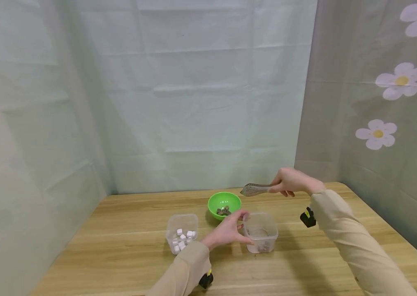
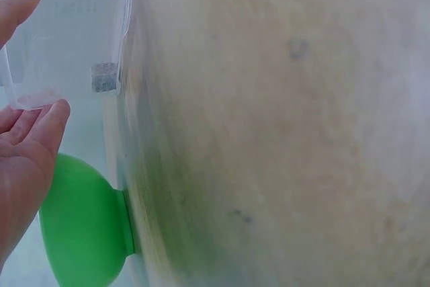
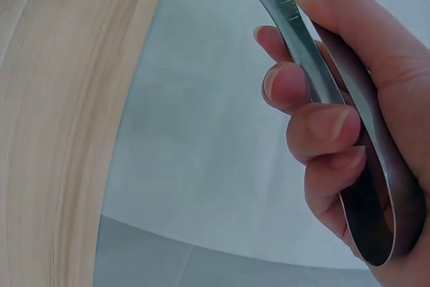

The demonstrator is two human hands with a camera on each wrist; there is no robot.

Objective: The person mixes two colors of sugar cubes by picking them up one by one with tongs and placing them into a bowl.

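My right hand [image 1: 294, 181] grips a pair of metal tongs [image 3: 322, 85] with perforated ends, raised over the table just right of the green bowl [image 1: 214, 201]. The tongs' arms lie close together toward the tips, and nothing shows between them in the head view. With thumb and fingers spread around its near left corner, my left hand [image 1: 227, 230] holds a clear plastic container [image 1: 273, 235]. A few brownish-grey cubes [image 1: 264, 246] sit low inside that container. More brown cubes [image 1: 224, 211] lie in the bowl, which stands just behind my left hand.
Left of my left hand stands another clear container [image 1: 171, 224] with several white cubes [image 1: 180, 242] in it. All of this rests on a wooden table [image 1: 119, 238]. Pale cloth [image 1: 201, 102] hangs behind the table, and a flowered curtain [image 1: 378, 172] hangs on the right.
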